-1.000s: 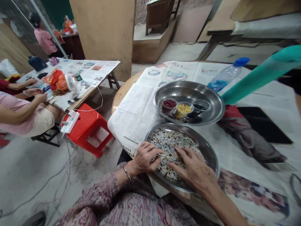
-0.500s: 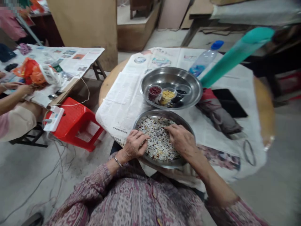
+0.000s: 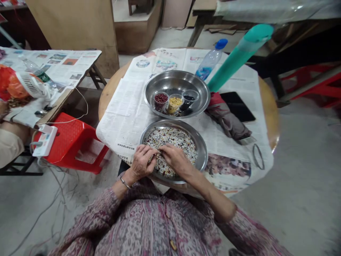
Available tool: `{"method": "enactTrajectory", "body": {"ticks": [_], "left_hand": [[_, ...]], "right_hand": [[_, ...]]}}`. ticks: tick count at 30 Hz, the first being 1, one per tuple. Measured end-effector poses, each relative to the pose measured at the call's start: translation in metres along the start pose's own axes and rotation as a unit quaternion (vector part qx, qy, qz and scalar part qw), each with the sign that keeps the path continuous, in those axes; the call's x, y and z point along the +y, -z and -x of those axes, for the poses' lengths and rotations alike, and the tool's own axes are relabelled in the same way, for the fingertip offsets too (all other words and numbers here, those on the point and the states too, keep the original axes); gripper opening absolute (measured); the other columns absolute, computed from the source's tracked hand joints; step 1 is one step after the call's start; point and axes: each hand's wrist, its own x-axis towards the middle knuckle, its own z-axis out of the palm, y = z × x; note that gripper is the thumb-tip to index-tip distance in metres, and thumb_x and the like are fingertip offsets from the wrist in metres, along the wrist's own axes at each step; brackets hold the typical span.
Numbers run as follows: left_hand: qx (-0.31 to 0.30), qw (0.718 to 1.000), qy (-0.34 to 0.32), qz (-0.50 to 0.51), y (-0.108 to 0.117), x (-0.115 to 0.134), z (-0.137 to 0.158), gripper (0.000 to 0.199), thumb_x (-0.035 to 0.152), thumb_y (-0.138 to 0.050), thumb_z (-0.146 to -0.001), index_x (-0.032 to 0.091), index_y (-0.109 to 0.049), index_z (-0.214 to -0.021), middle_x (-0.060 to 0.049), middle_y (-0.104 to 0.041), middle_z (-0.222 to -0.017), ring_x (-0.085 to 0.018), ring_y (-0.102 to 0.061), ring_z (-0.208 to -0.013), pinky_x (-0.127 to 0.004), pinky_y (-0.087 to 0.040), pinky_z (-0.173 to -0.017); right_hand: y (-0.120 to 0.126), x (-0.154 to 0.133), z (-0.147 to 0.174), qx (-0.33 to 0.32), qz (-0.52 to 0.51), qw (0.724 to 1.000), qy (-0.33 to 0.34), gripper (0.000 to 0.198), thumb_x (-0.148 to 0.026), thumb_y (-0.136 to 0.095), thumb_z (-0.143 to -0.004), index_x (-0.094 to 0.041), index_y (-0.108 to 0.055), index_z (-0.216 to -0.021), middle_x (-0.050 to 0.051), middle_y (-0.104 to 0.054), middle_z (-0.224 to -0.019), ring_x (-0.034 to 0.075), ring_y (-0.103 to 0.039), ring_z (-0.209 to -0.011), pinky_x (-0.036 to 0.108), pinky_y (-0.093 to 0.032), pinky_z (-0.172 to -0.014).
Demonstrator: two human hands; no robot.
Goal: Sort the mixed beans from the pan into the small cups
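Note:
A steel basin (image 3: 204, 153) at the near edge of the round table holds a mix of white grains (image 3: 173, 137) with dark, red and yellow beans among them. Over its left side, my left hand (image 3: 144, 161) has its fingers curled together. My right hand (image 3: 174, 160) reaches across the mix, its fingertips pinched and meeting those of the left. Whatever lies between the fingers is too small to see. Behind stands a second steel basin (image 3: 176, 76) with three clear cups: red beans (image 3: 161, 98), yellow kernels (image 3: 175, 102) and black beans (image 3: 189, 98).
Newspaper (image 3: 119, 96) covers the table. On it are a blue-capped bottle (image 3: 210, 62), a green tube (image 3: 239, 58), a grey-red cloth bundle (image 3: 226, 119) and a black flat item (image 3: 237, 106). Left: a red stool (image 3: 69, 142) with a power strip (image 3: 45, 140), a fan (image 3: 29, 84) and another person.
My right hand has moved left across the basin to meet my left hand's fingertips. The view has shifted to the right.

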Motion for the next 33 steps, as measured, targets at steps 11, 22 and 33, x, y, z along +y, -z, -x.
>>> {"method": "enactTrajectory", "body": {"ticks": [11, 22, 33], "left_hand": [[0.023, 1.000, -0.002, 0.022, -0.002, -0.002, 0.003, 0.015, 0.013, -0.050, -0.093, 0.018, -0.060, -0.103, -0.007, -0.066, -0.095, -0.021, -0.060, -0.093, -0.040, -0.047, -0.089], [0.033, 0.999, 0.006, 0.032, -0.006, -0.005, 0.007, 0.018, 0.014, -0.041, -0.100, 0.018, -0.057, -0.107, -0.008, -0.063, -0.098, -0.021, -0.058, -0.100, -0.039, -0.047, -0.093], [0.083, 0.996, 0.004, 0.043, -0.007, -0.004, 0.007, 0.020, 0.015, -0.041, -0.101, 0.016, -0.054, -0.117, -0.013, -0.056, -0.116, -0.023, -0.054, -0.112, -0.041, -0.050, -0.099]], "right_hand": [[0.014, 0.020, -0.004, 0.046, 0.055, 0.996, -0.046, 0.027, -0.031, -0.064, -0.089, -0.021, -0.069, -0.114, 0.011, -0.065, -0.107, 0.026, -0.062, -0.099, 0.040, -0.052, -0.089], [0.015, -0.007, 0.019, -0.104, -0.013, 0.984, 0.142, 0.026, -0.012, -0.053, -0.092, -0.022, -0.071, -0.107, 0.007, -0.070, -0.104, 0.020, -0.062, -0.097, 0.034, -0.054, -0.084], [0.004, 0.001, -0.040, -0.002, 0.163, 0.973, 0.162, 0.032, -0.032, -0.056, -0.094, -0.015, -0.063, -0.121, 0.018, -0.052, -0.142, 0.036, -0.038, -0.135, 0.053, -0.041, -0.108]]}}
